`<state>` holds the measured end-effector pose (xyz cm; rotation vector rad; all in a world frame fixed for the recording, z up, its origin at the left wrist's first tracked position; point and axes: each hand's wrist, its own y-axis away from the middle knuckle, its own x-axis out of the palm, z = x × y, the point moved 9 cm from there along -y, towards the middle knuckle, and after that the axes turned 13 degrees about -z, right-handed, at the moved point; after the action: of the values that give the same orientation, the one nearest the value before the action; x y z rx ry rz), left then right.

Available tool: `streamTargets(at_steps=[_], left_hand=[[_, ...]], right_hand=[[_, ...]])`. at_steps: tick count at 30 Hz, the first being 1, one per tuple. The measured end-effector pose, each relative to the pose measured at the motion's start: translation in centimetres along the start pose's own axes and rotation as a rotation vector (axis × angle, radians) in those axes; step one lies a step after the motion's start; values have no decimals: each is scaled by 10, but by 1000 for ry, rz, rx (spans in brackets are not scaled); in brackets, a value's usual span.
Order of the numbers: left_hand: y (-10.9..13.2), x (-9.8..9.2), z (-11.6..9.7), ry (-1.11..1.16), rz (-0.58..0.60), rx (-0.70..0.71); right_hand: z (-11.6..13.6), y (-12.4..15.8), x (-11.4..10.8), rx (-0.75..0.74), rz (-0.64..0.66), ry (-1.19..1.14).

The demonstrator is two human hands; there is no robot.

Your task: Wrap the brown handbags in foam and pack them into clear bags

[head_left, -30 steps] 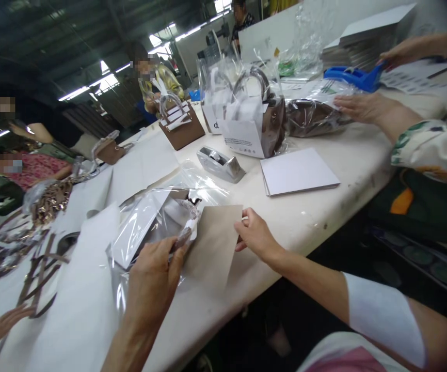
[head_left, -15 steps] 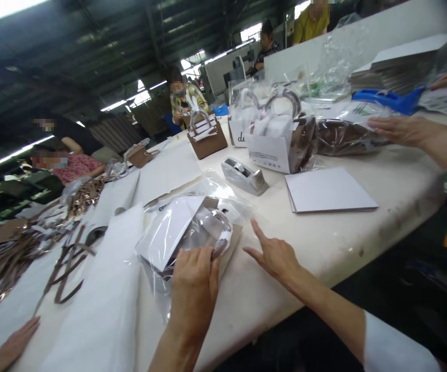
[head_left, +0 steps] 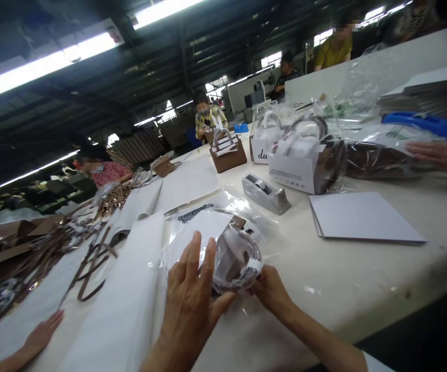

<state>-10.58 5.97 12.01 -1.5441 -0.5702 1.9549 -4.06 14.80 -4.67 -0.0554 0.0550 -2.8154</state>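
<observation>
A clear plastic bag (head_left: 223,243) with a brown handbag and a white card inside lies on the white table (head_left: 347,274) in front of me. My left hand (head_left: 192,294) rests on the near left side of the bag, fingers pointing up over the plastic and thumb pressed to the bag's near edge. My right hand (head_left: 272,292) grips the bag's near right corner, fingers curled under it. Both hands hold the bagged handbag between them.
A grey tape dispenser (head_left: 266,194) and a stack of white cards (head_left: 363,225) lie to the right. Bagged and boxed handbags (head_left: 301,155) stand farther back. Brown straps (head_left: 88,258) and white paper sheets (head_left: 123,305) lie left. Other people's hands show at lower left (head_left: 40,336) and far right (head_left: 440,155).
The camera tilted up. My right hand moved from the bare table onto the bag's near right corner. My left hand spread its fingers over the bag. The brown sheet is no longer seen.
</observation>
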Motion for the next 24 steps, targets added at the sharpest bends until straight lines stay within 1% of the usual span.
streamTargets(at_steps=[2, 6, 8, 10, 11, 12, 13, 14, 16, 18, 20, 22, 24], left_hand=[[-6, 4, 15, -3, 113, -22], [-20, 18, 41, 132, 456, -117], [-30, 22, 53, 184, 591, -147], [-41, 25, 69, 223, 694, -167], [-47, 27, 79, 258, 732, -185], [-55, 27, 91, 308, 743, -215], [-64, 27, 104, 371, 723, -259], [-76, 24, 121, 424, 652, -336], [-100, 13, 154, 508, 435, -490], [-119, -4, 178, 530, 234, -613], [-132, -24, 188, 537, 75, -721], [-141, -46, 188, 590, -63, -812], [-145, -66, 184, 625, -166, -870]], right_hand=[[9, -3, 0, -10, 19, -10], [29, -12, 5, -15, 28, -25], [39, -19, 10, -11, 27, -19], [46, -28, 18, -3, 60, -10], [50, -34, 23, 3, 81, -3], [54, -41, 27, 9, 99, 4], [59, -48, 30, 14, 112, 8], [66, -57, 33, 16, 120, 11], [90, -77, 35, 6, 117, 13], [129, -95, 32, -37, 100, -3], [175, -108, 27, -106, 106, 18], [216, -114, 22, -171, 140, 124], [245, -115, 14, -216, 168, 259]])
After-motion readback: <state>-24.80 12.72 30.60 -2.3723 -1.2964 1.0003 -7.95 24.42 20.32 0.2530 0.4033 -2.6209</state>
